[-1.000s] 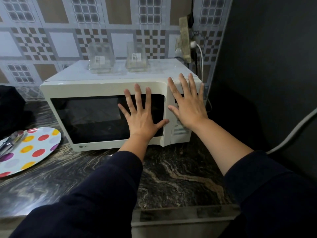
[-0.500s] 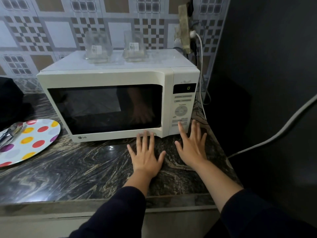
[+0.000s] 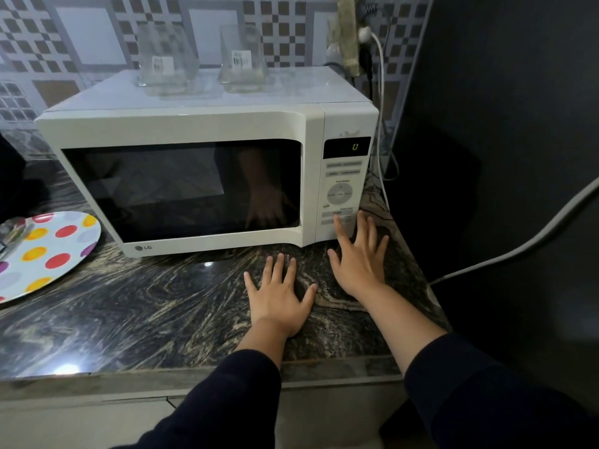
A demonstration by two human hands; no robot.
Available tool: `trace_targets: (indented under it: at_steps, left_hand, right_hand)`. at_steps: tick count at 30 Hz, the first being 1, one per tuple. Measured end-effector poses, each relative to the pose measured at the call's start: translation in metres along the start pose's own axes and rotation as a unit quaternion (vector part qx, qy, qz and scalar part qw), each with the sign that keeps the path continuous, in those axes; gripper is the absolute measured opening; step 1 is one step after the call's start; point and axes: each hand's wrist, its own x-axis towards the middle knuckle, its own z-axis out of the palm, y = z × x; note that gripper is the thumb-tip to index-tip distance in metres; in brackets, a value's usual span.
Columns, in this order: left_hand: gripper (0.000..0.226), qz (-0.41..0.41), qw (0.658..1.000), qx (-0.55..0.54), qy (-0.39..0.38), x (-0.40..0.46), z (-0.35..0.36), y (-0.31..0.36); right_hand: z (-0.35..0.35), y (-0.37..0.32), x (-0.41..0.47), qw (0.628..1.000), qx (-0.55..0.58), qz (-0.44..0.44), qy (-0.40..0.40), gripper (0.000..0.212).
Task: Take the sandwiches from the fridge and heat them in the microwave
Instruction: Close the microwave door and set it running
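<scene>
White microwave (image 3: 201, 131) sits on a dark marbled counter (image 3: 136, 312), door closed; "LG" logo at the lower left of the door frame, green "0" lit on the display (image 3: 355, 147) at the top of the control panel. Button labels below it are too blurred to read. No sandwiches visible — the door glass is dark and only reflects a hand.

Left hand (image 3: 278, 296) lies flat on the counter just in front of the door's right end, fingers straight and spread, holding nothing. Right hand (image 3: 359, 260) is also flat and spread, empty, palm on the counter; its fingertips (image 3: 337, 222) overlap the lowest panel buttons, though actual contact can't be told. Both arms wear dark sleeves.

Two clear glass containers (image 3: 165, 59) (image 3: 243, 56) stand on top of the microwave, each with a small white barcode sticker — text unreadable. A polka-dot plate (image 3: 48, 254) lies on the counter left of the microwave. White cables run down behind its right side.
</scene>
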Motion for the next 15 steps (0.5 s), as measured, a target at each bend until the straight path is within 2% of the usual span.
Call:
trace_targets:
  at_steps: [6, 15]
  left_hand:
    - [0.076, 0.0, 1.0, -0.005, 0.009, 0.0009, 0.0015, -0.0004]
    - [0.074, -0.001, 1.0, -0.012, 0.014, 0.0003, 0.0011, -0.0004]
  right_hand:
    - [0.0013, -0.0026, 0.0012, 1.0, 0.01, 0.002, 0.024, 0.065]
    - [-0.0067, -0.0016, -0.0005, 1.0, 0.029, 0.002, 0.012, 0.064]
